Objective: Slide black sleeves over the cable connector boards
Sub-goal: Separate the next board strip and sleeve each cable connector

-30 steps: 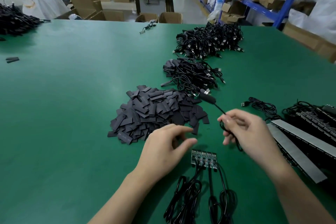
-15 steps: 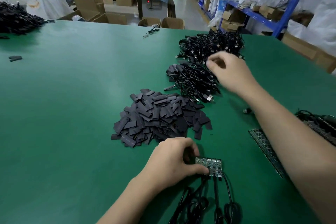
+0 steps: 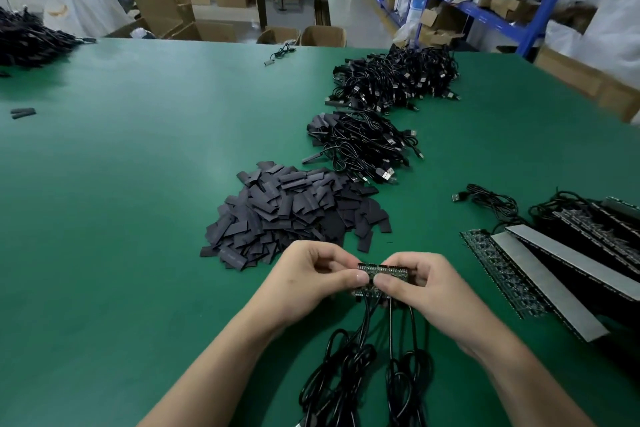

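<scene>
We pinch the board [image 3: 382,270], a small flat green strip with rows of contacts, between the thumbs and curled fingers of our left hand [image 3: 311,279] and right hand [image 3: 426,284], just above the smooth green table [image 3: 138,218]. Glossy black cables [image 3: 363,357] trail from its near edge in loops. Just beyond lies a heap of flat, matte black sleeves [image 3: 294,215].

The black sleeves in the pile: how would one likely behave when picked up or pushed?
Probably light and thin: the black sleeves lie flat, heaped loosely. Being flat, they would likely slide rather than roll on the green table.
</scene>
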The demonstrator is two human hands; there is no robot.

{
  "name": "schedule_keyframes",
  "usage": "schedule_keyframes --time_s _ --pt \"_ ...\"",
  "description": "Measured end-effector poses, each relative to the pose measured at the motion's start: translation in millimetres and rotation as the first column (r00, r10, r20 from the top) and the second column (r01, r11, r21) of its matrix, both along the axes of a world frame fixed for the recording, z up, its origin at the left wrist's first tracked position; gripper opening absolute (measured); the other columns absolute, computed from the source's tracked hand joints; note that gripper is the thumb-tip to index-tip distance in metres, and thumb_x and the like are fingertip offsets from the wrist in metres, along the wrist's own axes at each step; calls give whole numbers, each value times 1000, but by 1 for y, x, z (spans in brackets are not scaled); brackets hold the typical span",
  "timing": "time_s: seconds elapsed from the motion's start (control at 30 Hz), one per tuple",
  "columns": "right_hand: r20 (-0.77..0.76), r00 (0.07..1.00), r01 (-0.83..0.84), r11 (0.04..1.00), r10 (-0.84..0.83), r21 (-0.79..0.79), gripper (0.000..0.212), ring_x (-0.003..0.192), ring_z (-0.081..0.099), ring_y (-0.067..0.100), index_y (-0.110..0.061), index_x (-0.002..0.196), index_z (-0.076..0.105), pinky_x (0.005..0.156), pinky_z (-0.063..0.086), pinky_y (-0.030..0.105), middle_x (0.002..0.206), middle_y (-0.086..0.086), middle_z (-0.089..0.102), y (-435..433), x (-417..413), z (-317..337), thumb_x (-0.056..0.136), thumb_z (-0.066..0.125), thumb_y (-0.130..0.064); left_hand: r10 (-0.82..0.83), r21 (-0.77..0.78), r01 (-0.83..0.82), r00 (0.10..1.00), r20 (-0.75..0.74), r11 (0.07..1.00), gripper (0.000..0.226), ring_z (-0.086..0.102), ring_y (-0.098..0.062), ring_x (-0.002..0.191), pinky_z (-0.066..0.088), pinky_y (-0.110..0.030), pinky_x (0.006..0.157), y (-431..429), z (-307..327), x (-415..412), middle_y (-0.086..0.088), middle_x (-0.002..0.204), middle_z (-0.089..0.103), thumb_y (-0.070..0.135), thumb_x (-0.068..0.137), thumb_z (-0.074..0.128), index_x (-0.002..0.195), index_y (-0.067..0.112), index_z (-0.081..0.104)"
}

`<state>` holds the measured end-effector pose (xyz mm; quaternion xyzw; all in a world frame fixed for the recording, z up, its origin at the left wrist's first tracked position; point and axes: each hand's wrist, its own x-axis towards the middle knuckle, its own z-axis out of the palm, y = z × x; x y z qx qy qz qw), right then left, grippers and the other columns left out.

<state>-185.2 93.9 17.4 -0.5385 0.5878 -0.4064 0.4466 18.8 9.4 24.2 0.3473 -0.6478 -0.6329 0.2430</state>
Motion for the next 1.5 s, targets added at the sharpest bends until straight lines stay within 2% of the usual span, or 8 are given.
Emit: schedule_keyframes --time_s 0.43,0.63,0.8,0.9,1.03,1.17,1.33,1.5 --pt "128 992 2 998 5 -56 12 82 72 8 -24 94 77 76 52 15 89 2 78 0 10 -1 94 75 -13 -47 103 56 995 -85 993 9 62 -12 64 52 -19 66 -2 -2 0 -6 74 72 24 78 79 83 16 81" --pt "221 974 -41 999 40 -2 6 86 71 13 -22 95 78 81 54 22 93 5 79 -2 9 -1 90 78 -24 -113 131 132 983 -144 983 7 65 -13 66 54 -21 70 -5 0 5 -7 75 73 19 84 78 88 14 81" --pt "-169 986 2 999 -11 -49 12 92 71 9 -32 97 75 89 57 35 97 -12 76 2 2 -2 88 75 -39 -73 20 77 985 -155 997 13 61 -26 81 49 -35 82 -10 8 16 -13 86 72 31 75 84 81 20 80" --pt "-356 931 -23 958 -84 -287 32 120 59 4 -34 111 74 101 43 19 113 -22 67 5 11 2 86 68 -52 -86 -44 78 970 -229 996 7 58 -17 77 46 -23 74 -8 13 16 -3 81 69 29 76 82 78 23 78" --pt "-171 983 -110 958 66 -265 44 114 65 13 -30 110 76 98 48 24 110 -14 72 10 23 6 93 58 -67 -52 -125 21 966 -253 992 9 60 -18 70 49 -23 68 -1 18 8 -7 76 67 29 76 82 78 22 77" --pt "142 976 -131 966 165 -224 28 82 72 15 -28 93 74 85 52 30 81 1 77 11 31 13 99 59 -51 -56 -142 11 947 -316 990 10 59 -8 67 48 -17 67 1 23 -1 3 76 68 31 86 72 88 23 77" --pt "534 827 -28 960 179 -279 33 47 49 11 -20 81 69 54 45 21 52 -6 52 15 9 37 93 69 -51 231 -518 -126 962 144 846 16 64 0 74 50 -16 70 -24 16 -25 15 85 74 37 93 73 107 31 77" --pt "367 925 153 980 -96 -129 36 45 23 12 -14 77 60 44 24 20 50 -4 29 5 -22 50 106 54 -34 430 -798 114 793 432 591 34 61 -15 106 51 -32 86 -45 4 -65 9 113 67 46 95 67 125 29 70"
